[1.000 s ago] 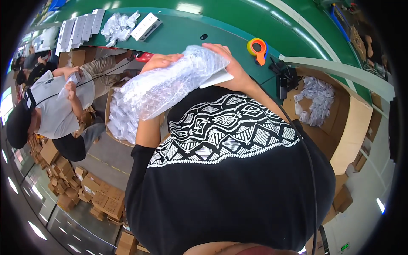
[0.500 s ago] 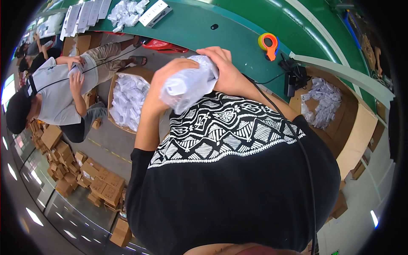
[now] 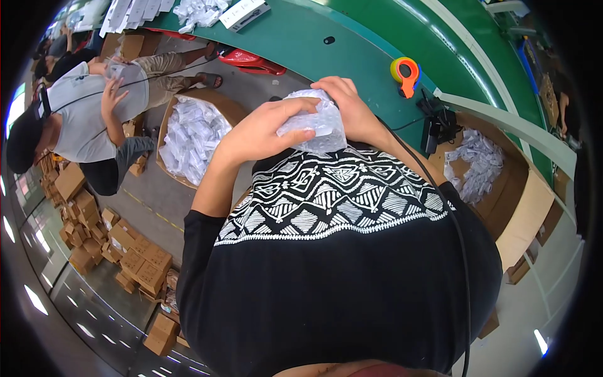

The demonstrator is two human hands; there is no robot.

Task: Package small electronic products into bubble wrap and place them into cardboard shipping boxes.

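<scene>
Between my two hands is a bubble-wrapped package (image 3: 324,129), whitish under its clear wrap, held in front of my chest near the table edge. My left hand (image 3: 267,129) grips its left side, thumb and fingers spread over the wrap. Behind its far right side, my right hand (image 3: 345,103) curls its fingers over the top edge. What lies inside the wrap cannot be made out. Beyond my hands stretches the green table (image 3: 295,47).
A tape dispenser (image 3: 407,76) and a small black object (image 3: 329,40) lie on the table, with a white box (image 3: 245,14) farther left. Cartons of wrapped packets stand at left (image 3: 195,141) and right (image 3: 524,217). A co-worker (image 3: 94,100) sits at left. A black cable crosses my right arm.
The package has turned and shifted right, bunched more compactly. My left hand has moved from its top to its left side. The whole view has shifted slightly.
</scene>
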